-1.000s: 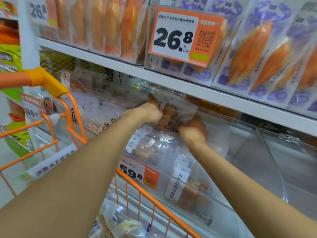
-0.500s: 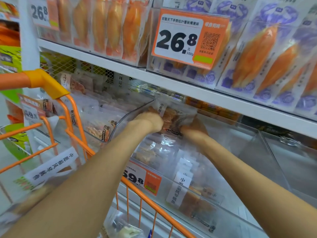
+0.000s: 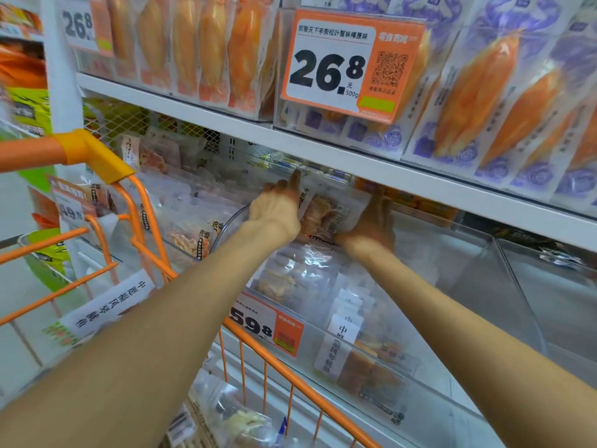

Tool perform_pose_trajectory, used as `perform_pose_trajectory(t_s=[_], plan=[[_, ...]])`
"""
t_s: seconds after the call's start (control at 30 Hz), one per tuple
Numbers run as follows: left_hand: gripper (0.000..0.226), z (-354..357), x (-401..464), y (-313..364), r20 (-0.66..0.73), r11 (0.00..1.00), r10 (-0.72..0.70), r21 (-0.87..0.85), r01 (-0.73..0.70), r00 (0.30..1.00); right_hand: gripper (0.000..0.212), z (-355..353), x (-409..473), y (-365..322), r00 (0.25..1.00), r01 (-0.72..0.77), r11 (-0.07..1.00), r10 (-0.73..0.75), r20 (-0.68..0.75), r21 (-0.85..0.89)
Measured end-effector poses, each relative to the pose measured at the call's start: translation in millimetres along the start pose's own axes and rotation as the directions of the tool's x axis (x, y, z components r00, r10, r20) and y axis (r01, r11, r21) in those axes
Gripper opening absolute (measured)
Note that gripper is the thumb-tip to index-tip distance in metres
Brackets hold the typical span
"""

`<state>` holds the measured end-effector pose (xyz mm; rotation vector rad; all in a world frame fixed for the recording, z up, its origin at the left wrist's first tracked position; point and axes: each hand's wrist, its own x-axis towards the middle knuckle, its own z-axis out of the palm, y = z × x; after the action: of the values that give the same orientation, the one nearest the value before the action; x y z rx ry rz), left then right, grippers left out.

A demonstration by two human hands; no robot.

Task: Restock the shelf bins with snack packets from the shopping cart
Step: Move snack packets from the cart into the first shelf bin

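Note:
Both arms reach deep into a clear shelf bin (image 3: 371,337) under the white shelf. A clear snack packet (image 3: 326,211) with brown pieces inside stands upright at the bin's back, held from both sides: my left hand (image 3: 277,208) grips its left edge, my right hand (image 3: 371,224) its right edge and bottom. Several like packets (image 3: 300,279) lie stacked in the bin below. The orange shopping cart (image 3: 135,240) sits at lower left, with more clear packets (image 3: 232,412) in its basket.
The white shelf edge (image 3: 355,160) runs just above my hands, carrying orange and purple packets and a 26.8 price tag (image 3: 349,66). A 59.8 tag (image 3: 268,324) hangs on the bin front. An almost bare clear bin (image 3: 549,286) lies to the right.
The packet and both hands have pushed a little farther back and up in the bin, close under the shelf. The view has shifted slightly.

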<state>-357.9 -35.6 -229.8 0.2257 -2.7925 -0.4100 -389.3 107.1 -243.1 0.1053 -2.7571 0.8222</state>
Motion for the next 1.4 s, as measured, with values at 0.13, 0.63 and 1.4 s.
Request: perform_pose_trajectory(t_s=[0.13,0.63,1.4], plan=[[0.084,-2,2,3,0.008,0.998,-0.015,0.064,0.014,1.000,0.071,-13,3,-5,0.979,0.150,0.984,-0.134,0.155,-0.098],[0.054,-11,10,9,0.144,0.934,0.083,0.334,-0.128,0.986,0.054,0,5,-9,0.992,0.109,0.992,-0.113,0.058,0.062],[0.041,-21,-7,-9,-0.108,0.963,0.188,0.216,-0.162,0.976,0.009,-34,16,7,0.916,-0.294,0.694,0.008,0.401,0.658]])
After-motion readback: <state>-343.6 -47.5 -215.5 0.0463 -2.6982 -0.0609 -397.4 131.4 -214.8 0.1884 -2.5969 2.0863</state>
